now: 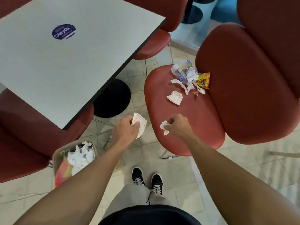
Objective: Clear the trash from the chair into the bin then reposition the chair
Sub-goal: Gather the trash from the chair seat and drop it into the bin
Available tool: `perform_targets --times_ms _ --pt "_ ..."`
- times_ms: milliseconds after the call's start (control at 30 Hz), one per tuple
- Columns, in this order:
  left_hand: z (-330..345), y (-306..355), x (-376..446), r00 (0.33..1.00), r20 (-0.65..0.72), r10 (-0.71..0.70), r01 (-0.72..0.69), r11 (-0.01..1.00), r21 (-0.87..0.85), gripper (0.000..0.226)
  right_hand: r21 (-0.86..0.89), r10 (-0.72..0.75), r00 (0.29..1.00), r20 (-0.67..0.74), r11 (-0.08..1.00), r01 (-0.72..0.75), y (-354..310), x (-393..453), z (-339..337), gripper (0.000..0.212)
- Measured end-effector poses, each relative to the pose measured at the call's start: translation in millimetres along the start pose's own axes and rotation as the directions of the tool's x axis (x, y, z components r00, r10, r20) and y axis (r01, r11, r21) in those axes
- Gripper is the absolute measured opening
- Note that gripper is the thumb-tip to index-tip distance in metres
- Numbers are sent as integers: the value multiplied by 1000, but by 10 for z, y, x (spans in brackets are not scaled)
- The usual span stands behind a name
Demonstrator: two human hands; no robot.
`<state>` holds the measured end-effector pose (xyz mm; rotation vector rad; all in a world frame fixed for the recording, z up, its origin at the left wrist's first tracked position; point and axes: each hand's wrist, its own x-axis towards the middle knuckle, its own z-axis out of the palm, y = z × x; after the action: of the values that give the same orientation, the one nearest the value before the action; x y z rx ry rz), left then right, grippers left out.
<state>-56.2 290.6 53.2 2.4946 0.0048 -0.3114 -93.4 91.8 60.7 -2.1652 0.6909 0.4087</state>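
A red chair (194,111) stands right of centre with trash on its seat: a dotted paper wrapper (175,97), a heap of clear plastic and torn white paper (185,73), and a yellow snack packet (203,80) against the backrest. My left hand (125,129) is off the seat's left edge, over the floor, shut on a dotted paper wrapper (140,125). My right hand (177,125) hovers over the front of the seat, pinching a crumpled white paper scrap (164,126). The bin (56,157) sits low left, holding crumpled white paper.
A grey table (65,62) on a black round base (113,98) fills the upper left, with red chairs around it. Another red chair back (276,30) rises at the far right. My feet (146,181) stand on tiled floor between bin and chair.
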Motion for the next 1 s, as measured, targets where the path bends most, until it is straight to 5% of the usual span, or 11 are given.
perform_targets --times_ms 533,1000 --pt "-856 -1747 -341 965 -70 -251 250 968 -28 12 -104 -28 990 140 994 43 -649 -375 1173 14" --pt "-1357 -3064 -224 905 -10 -426 426 905 15 33 -122 1 954 300 992 37 -1460 -728 2933 11"
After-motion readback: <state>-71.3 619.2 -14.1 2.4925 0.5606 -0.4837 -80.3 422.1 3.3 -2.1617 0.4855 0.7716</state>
